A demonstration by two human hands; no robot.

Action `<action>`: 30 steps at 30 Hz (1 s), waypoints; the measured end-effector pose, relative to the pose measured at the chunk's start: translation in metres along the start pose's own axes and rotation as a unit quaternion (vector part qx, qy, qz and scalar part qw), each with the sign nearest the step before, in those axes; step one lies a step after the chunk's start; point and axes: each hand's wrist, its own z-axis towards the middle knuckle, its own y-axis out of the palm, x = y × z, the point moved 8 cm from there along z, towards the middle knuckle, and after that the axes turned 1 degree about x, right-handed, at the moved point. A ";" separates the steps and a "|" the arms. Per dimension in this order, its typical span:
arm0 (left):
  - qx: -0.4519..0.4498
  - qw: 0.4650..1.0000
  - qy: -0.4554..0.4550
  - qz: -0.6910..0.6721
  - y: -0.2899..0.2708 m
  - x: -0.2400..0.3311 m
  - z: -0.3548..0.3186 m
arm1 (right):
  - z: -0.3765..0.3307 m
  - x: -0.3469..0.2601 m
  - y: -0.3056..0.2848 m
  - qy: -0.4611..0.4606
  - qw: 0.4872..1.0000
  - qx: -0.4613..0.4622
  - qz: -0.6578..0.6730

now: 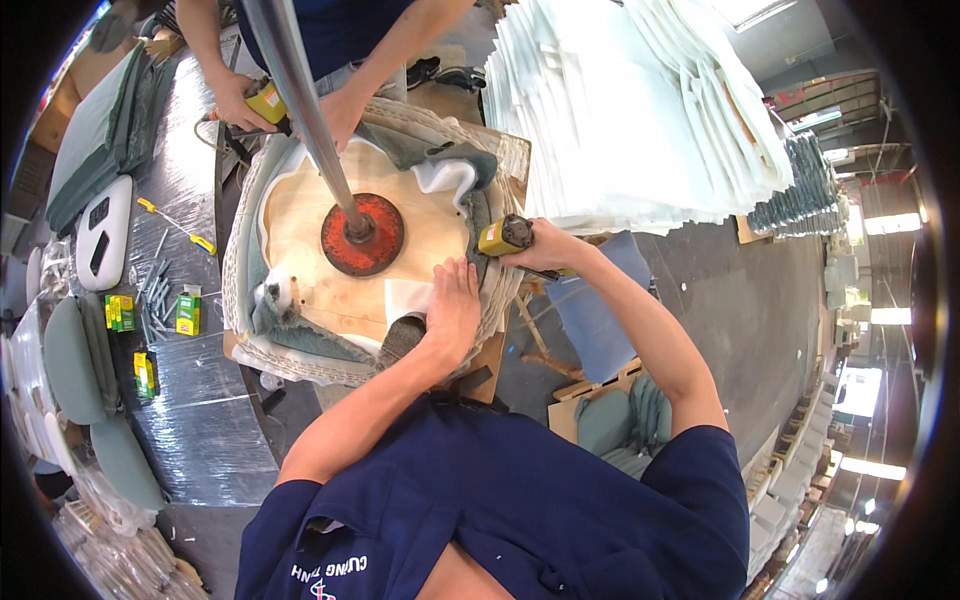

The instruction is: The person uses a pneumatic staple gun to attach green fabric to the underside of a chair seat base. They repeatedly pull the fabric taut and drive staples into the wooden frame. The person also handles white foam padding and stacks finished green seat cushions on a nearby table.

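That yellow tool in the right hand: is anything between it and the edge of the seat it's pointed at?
Nothing visible. The right hand holds the yellow tool right against the fabric edge of the seat, and the left hand presses flat on the plywood beside it, not in front.

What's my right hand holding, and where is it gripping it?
The right hand grips a yellow staple gun around its body, against the seat's edge.

Plywood seat board (300, 225): pale, matt, smooth. Round press plate (385, 250): rusty red metal, rough; its pole (300, 90) bare grey steel, semi-gloss. Upholstery cloth (300, 335): grey-green, matt, over white foam. Staple gun (508, 236): yellow, glossy casing. Worktable (200, 420): shiny plastic wrap.
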 end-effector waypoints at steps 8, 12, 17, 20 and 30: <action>0.035 0.988 -0.001 -0.150 -0.003 -0.038 -0.035 | -0.010 0.004 0.019 0.005 0.999 -0.021 -0.030; 0.139 0.956 -0.132 -0.221 -0.045 -0.098 -0.102 | -0.017 0.006 0.030 0.023 0.999 -0.027 -0.041; 0.079 0.859 -0.224 -0.454 0.002 -0.126 -0.177 | -0.035 -0.028 0.031 0.001 0.998 0.012 -0.069; 0.048 0.808 -0.159 -0.566 0.009 -0.115 -0.175 | -0.043 -0.028 0.045 0.020 0.999 -0.003 -0.031; 0.013 0.865 -0.016 -0.501 -0.012 -0.117 -0.109 | -0.113 -0.072 0.103 0.156 0.958 0.236 0.056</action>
